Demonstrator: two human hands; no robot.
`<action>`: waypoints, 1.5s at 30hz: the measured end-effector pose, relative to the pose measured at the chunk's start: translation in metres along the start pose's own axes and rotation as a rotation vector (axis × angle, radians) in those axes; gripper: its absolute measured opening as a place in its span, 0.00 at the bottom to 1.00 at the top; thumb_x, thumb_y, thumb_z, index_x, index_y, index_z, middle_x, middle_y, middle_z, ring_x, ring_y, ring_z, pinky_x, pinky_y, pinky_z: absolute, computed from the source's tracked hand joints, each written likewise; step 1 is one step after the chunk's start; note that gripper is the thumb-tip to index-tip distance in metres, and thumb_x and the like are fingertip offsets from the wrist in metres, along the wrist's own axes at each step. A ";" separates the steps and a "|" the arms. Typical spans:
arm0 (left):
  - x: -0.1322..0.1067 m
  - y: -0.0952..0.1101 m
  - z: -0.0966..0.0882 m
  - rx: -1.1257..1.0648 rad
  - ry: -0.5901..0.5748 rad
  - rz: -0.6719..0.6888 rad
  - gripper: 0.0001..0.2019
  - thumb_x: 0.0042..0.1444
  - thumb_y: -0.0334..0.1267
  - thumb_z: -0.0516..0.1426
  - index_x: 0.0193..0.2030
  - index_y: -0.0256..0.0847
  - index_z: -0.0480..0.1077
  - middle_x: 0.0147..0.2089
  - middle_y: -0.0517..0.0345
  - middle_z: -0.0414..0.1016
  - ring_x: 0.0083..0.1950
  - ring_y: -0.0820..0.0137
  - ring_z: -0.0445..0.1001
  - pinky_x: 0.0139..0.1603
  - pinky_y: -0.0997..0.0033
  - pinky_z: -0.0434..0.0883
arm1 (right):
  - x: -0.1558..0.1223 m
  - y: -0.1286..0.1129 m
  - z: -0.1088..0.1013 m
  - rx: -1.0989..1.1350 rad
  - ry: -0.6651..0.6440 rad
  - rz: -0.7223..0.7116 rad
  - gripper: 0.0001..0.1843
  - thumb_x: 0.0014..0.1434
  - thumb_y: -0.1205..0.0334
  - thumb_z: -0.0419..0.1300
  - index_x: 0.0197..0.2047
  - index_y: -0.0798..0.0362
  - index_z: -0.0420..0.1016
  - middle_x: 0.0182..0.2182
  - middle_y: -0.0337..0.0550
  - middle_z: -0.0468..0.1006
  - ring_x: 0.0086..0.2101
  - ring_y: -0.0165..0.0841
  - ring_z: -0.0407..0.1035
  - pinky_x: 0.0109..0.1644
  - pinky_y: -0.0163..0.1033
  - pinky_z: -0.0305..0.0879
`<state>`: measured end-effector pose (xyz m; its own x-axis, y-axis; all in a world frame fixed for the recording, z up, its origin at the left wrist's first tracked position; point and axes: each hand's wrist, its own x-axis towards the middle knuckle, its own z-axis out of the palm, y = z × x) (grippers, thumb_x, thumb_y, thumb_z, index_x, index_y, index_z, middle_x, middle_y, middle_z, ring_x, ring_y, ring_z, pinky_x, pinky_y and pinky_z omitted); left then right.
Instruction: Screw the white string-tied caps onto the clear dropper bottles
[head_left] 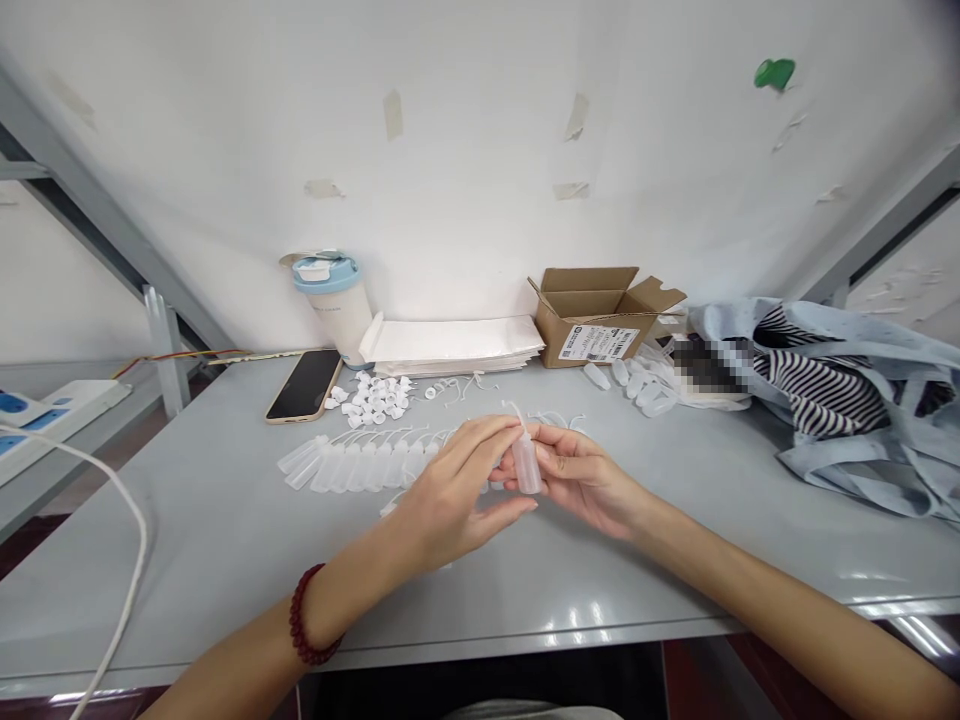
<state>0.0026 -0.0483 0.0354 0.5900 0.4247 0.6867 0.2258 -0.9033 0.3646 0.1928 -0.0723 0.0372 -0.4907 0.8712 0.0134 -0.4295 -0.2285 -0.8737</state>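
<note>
Right hand (589, 478): thumb and fingers clamped on small translucent bottle (528, 470), held near upright above grey table (592, 598). Left hand (448, 492): thumb apart from fingers, just left of bottle; fingertip contact at neck unclear.

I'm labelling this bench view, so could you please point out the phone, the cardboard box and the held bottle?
Phone (305, 386): head view, on its dark screen.
Cardboard box (598, 342): head view, on its labelled front wall.
Held bottle (529, 471): head view, on its translucent body.
</note>
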 end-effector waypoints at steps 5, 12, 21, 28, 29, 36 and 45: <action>0.002 -0.001 0.001 0.043 0.028 0.091 0.24 0.57 0.29 0.60 0.59 0.34 0.60 0.53 0.41 0.70 0.56 0.60 0.67 0.55 0.57 0.70 | -0.001 0.001 0.001 -0.120 0.005 -0.023 0.12 0.62 0.58 0.59 0.48 0.52 0.74 0.40 0.47 0.80 0.45 0.36 0.74 0.51 0.43 0.66; 0.002 -0.004 -0.003 0.111 -0.082 0.138 0.21 0.58 0.28 0.57 0.59 0.33 0.60 0.53 0.42 0.70 0.58 0.58 0.65 0.56 0.53 0.69 | -0.001 0.002 0.004 -0.370 0.197 -0.136 0.10 0.55 0.62 0.66 0.42 0.50 0.73 0.35 0.39 0.80 0.38 0.31 0.74 0.44 0.37 0.68; 0.002 0.001 -0.021 0.108 -0.234 0.081 0.19 0.59 0.32 0.57 0.57 0.34 0.63 0.52 0.44 0.71 0.56 0.61 0.66 0.55 0.57 0.70 | -0.002 0.001 0.009 -0.412 0.148 -0.057 0.14 0.55 0.55 0.65 0.43 0.53 0.77 0.35 0.42 0.81 0.36 0.33 0.75 0.42 0.39 0.71; -0.030 0.008 -0.044 0.194 -0.374 -0.075 0.21 0.58 0.36 0.59 0.57 0.40 0.62 0.54 0.48 0.71 0.58 0.59 0.65 0.57 0.55 0.68 | -0.001 -0.004 0.003 -0.497 0.285 -0.017 0.16 0.56 0.51 0.62 0.38 0.57 0.78 0.32 0.46 0.80 0.30 0.35 0.78 0.26 0.34 0.68; -0.034 0.009 -0.046 0.203 -0.396 -0.093 0.20 0.58 0.36 0.59 0.57 0.40 0.62 0.55 0.49 0.71 0.58 0.59 0.64 0.57 0.55 0.69 | -0.001 -0.006 0.002 -0.498 0.303 -0.033 0.16 0.56 0.51 0.62 0.37 0.57 0.78 0.31 0.45 0.80 0.29 0.34 0.77 0.26 0.33 0.68; -0.042 0.016 -0.044 0.241 -0.491 -0.104 0.17 0.54 0.29 0.59 0.50 0.39 0.65 0.52 0.50 0.72 0.57 0.56 0.65 0.53 0.54 0.71 | 0.000 -0.015 0.001 -0.534 0.356 -0.077 0.15 0.57 0.51 0.61 0.32 0.56 0.77 0.30 0.43 0.78 0.26 0.31 0.75 0.24 0.32 0.65; -0.036 0.018 -0.040 0.256 -0.565 -0.109 0.10 0.55 0.30 0.58 0.44 0.39 0.68 0.51 0.51 0.73 0.57 0.54 0.65 0.53 0.50 0.69 | 0.000 -0.013 0.000 -0.566 0.363 -0.094 0.15 0.57 0.51 0.61 0.29 0.55 0.76 0.28 0.42 0.77 0.23 0.29 0.73 0.23 0.32 0.63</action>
<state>-0.0457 -0.0779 0.0421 0.8559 0.4810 0.1902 0.4450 -0.8722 0.2032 0.1983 -0.0690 0.0481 -0.1423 0.9895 0.0241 0.0532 0.0320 -0.9981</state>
